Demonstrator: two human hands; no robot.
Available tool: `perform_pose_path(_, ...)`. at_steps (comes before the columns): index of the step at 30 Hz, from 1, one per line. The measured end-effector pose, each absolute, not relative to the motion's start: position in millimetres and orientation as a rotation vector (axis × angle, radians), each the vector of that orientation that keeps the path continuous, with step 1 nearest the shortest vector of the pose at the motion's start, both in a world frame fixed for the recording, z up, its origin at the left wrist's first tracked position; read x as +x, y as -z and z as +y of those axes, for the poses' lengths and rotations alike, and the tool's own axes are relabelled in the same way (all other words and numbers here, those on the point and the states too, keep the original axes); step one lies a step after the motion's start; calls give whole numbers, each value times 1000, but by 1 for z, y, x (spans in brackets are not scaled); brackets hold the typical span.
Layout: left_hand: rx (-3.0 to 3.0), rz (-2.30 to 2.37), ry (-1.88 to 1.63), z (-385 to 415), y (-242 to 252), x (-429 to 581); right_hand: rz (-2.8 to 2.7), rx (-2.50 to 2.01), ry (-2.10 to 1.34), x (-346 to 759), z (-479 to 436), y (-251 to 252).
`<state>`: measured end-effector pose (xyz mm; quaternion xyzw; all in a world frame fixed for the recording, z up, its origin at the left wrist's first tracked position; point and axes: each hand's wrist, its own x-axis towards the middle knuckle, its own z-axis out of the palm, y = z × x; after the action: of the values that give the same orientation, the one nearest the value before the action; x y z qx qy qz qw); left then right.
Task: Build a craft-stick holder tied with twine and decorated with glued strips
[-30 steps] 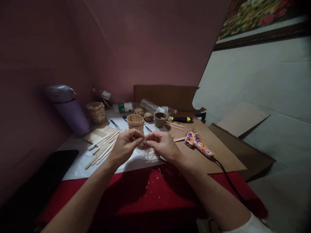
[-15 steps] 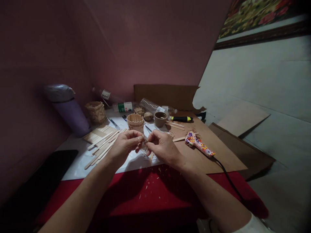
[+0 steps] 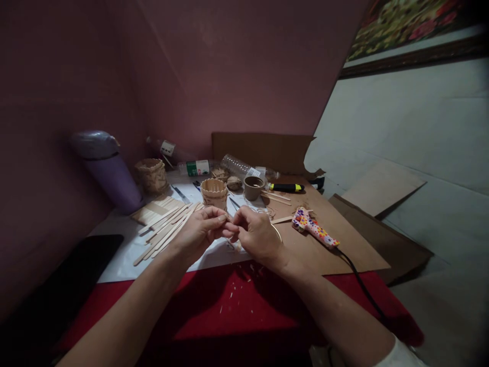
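Observation:
My left hand [image 3: 199, 232] and my right hand [image 3: 256, 234] meet fingertip to fingertip above the white sheet [image 3: 126, 255]. Both pinch a small pale piece between them, too small to name. A thin curved strip [image 3: 278, 232] arcs past my right hand. Loose craft sticks [image 3: 164, 229] lie fanned out just left of my left hand. A small stick-built cup [image 3: 214, 192] stands right behind the hands. Wood chips [image 3: 237, 290] speckle the red cloth below.
A patterned glue gun [image 3: 314, 228] with a black cord lies on brown cardboard [image 3: 344, 250] at right. Behind are a brown cup [image 3: 253, 187], a yellow-black cutter [image 3: 286, 187], a twine ball [image 3: 234, 183], plastic bottles [image 3: 239, 166], a woven basket [image 3: 152, 176] and a purple flask [image 3: 109, 173].
Both hands have shifted slightly to the right and kept pinching the small piece. The fingers have closed tighter together. More chips lie on the red cloth.

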<state>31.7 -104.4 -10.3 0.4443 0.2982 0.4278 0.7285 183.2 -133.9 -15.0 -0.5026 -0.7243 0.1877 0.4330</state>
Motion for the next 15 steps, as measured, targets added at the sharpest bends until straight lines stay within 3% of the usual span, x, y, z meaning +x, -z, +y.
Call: perform_pose_path(15, 1243, 840, -978, -106, 5, 29, -1867, -1328, -128, 190, -131, 12)
